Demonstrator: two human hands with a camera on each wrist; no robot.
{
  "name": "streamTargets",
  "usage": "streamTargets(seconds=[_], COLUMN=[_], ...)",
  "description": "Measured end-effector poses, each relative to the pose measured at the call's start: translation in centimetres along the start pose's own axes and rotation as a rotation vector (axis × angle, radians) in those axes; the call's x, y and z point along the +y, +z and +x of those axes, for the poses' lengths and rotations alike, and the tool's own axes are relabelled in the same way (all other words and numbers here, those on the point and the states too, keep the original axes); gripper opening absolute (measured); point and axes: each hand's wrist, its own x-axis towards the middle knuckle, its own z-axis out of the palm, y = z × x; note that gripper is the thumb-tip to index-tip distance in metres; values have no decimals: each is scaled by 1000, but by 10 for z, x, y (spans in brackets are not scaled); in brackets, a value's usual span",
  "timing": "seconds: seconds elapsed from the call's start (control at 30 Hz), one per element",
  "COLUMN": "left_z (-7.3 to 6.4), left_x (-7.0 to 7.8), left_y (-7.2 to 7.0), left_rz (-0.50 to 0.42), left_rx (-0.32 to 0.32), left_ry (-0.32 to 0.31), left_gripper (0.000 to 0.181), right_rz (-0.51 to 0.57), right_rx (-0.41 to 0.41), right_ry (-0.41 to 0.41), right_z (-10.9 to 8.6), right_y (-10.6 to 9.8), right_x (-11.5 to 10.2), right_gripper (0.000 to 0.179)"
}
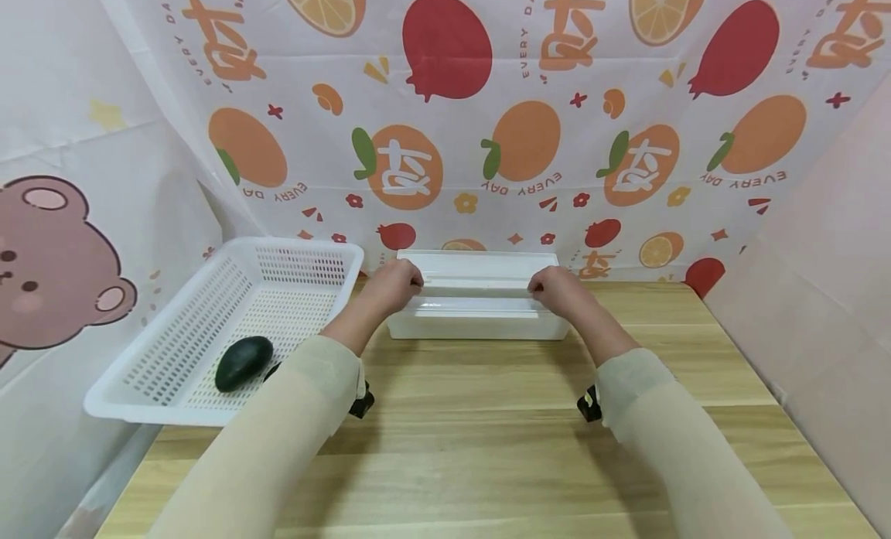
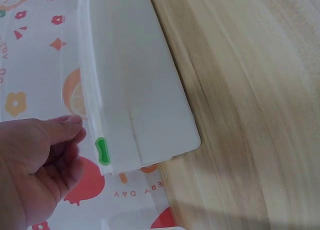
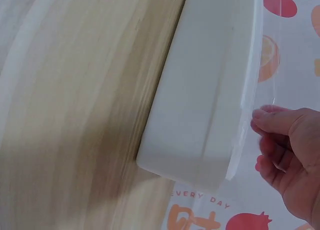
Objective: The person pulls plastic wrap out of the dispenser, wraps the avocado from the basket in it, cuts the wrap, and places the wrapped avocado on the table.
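A long white plastic wrap dispenser box (image 1: pixel 480 328) sits at the back of the table, its lid (image 1: pixel 480 262) raised behind it. At its left end my left hand (image 1: pixel 394 284) pinches with thumb and forefinger. My right hand (image 1: pixel 555 286) does the same at the right end. Clear film (image 3: pixel 261 92) shows faintly by the right fingertips; at the left ones it is hard to make out. In the left wrist view, a green slider (image 2: pixel 103 151) sits near the end of the box's edge. Both hands are just beyond the box's front wall in the wrist views.
A white perforated basket (image 1: pixel 104 406) stands at the left, holding a dark green oval fruit or vegetable (image 1: pixel 244 363); another dark item is mostly hidden by my left sleeve. A fruit-print sheet (image 1: pixel 452 160) hangs right behind the box. The wooden table (image 1: pixel 473 446) extends toward me.
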Motion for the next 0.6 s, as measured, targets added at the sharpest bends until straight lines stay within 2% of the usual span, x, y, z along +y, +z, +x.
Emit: streamTargets(seconds=[0.13, 0.3, 0.43, 0.6], left_z=[-2, -3, -4, -5], left_x=[-4, -9, -12, -11], left_y=[-4, -7, -6, -7], left_rz=[-7, -41, -65, -110], left_rx=[9, 5, 5, 7], left_ry=[-14, -37, -40, -63], left_gripper=[13, 15, 15, 21], right_rz=[-38, -99, -122, -75], right_rx=[22, 42, 26, -27], right_ry=[-20, -56, -62, -22], right_z=[0, -2, -4, -7], right_y=[-2, -4, -6, -10], right_x=[2, 5, 6, 6], right_gripper=[10, 12, 18, 24])
